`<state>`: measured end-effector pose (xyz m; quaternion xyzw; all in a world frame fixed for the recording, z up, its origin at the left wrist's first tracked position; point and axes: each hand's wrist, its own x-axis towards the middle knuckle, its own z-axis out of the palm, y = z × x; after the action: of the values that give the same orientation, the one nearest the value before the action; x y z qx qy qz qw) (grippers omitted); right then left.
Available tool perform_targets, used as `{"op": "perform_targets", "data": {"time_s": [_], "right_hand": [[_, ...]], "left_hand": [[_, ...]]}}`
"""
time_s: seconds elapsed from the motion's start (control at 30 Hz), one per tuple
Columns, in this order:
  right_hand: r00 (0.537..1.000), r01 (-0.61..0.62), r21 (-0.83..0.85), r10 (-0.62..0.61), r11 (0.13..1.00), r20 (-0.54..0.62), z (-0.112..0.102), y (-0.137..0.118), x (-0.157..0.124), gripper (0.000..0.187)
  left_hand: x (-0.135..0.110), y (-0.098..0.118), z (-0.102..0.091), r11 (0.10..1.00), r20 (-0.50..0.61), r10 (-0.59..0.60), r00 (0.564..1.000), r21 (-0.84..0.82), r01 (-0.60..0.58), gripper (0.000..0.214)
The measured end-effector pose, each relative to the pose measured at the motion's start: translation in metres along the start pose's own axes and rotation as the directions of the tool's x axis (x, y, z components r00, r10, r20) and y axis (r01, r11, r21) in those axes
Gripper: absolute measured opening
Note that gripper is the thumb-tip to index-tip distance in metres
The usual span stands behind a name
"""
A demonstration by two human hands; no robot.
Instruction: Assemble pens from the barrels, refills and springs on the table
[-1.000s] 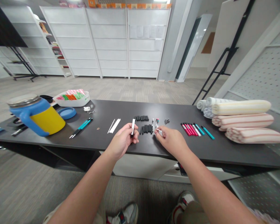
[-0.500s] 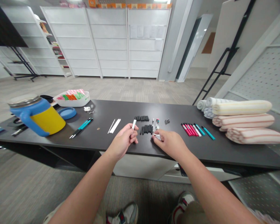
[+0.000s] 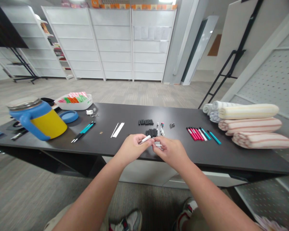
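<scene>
My left hand [image 3: 134, 145] is closed around a white pen barrel [image 3: 145, 139], tilted up toward the right. Fingertips meeting it, my right hand [image 3: 169, 148] pinches a thin white piece [image 3: 159, 145] whose kind is mostly hidden by the fingers. Just beyond both hands lie two rows of short black tubes, a far row [image 3: 145, 122] and a near row [image 3: 151, 132] partly covered by my left hand. Small clear and white pen parts [image 3: 162, 131] lie beside the near row. Small metal-grey parts [image 3: 172, 125] sit in a cluster to their right.
Pink, white and teal pen barrels [image 3: 197, 133] and rolled towels [image 3: 250, 112] are at right. At left are thin white sticks [image 3: 118, 130], teal-and-black pens [image 3: 84, 131], a blue-and-yellow mug [image 3: 38, 120], a blue lid [image 3: 69, 116] and a white basket [image 3: 74, 104]. The dark table's front edge runs below my hands.
My two hands have come together. The left moved right and lowered the white pen barrel from nearly upright to a flatter tilt; the right shifted slightly toward it.
</scene>
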<state>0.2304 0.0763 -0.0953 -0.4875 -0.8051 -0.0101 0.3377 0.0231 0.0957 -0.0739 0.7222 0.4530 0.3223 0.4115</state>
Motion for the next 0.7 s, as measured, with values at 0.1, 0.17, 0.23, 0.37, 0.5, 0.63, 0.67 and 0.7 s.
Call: {"op": "perform_targets", "data": {"time_s": [0.1, 0.17, 0.23, 0.37, 0.5, 0.63, 0.67, 0.7], "right_hand": [[0.997, 0.044, -0.037, -0.046, 0.998, -0.057, 0.002, 0.001, -0.001, 0.016], [0.995, 0.059, -0.045, -0.062, 0.997, -0.073, 0.003, 0.001, -0.002, 0.015], [0.994, 0.076, -0.04, -0.078, 0.996, -0.074, 0.004, 0.002, -0.003, 0.015], [0.991, 0.099, -0.017, -0.1, 0.995, -0.087, 0.003, 0.001, -0.003, 0.015], [0.995, 0.079, 0.019, -0.077, 0.997, -0.07, 0.002, 0.001, -0.003, 0.017], [0.997, 0.013, 0.002, -0.012, 1.0, -0.07, 0.002, 0.002, -0.003, 0.021], [0.998, 0.004, -0.015, -0.005, 1.0, -0.068, 0.002, 0.002, -0.003, 0.022], [0.998, -0.002, -0.036, -0.001, 0.999, -0.067, 0.003, 0.002, -0.003, 0.023]], "left_hand": [[0.0, 0.001, 0.0, 0.999, 0.021, 0.016, 1.0, -0.034, -0.015, 0.047], [0.0, 0.002, -0.001, 0.998, 0.055, 0.015, 0.998, -0.066, -0.011, 0.047], [0.0, 0.0, -0.002, 0.994, 0.103, 0.006, 0.995, -0.108, 0.005, 0.047], [0.001, -0.009, -0.002, 0.954, 0.195, 0.006, 0.981, -0.296, 0.053, 0.048], [0.0, -0.011, -0.003, 0.954, 0.172, 0.01, 0.985, -0.296, 0.042, 0.05], [-0.004, -0.006, -0.012, 0.964, -0.033, 0.149, 0.988, 0.229, -0.137, 0.038], [-0.005, -0.006, -0.015, 0.903, -0.037, 0.208, 0.977, 0.392, -0.178, 0.036], [-0.005, -0.006, -0.018, 0.826, -0.014, 0.251, 0.968, 0.524, -0.207, 0.035]]}}
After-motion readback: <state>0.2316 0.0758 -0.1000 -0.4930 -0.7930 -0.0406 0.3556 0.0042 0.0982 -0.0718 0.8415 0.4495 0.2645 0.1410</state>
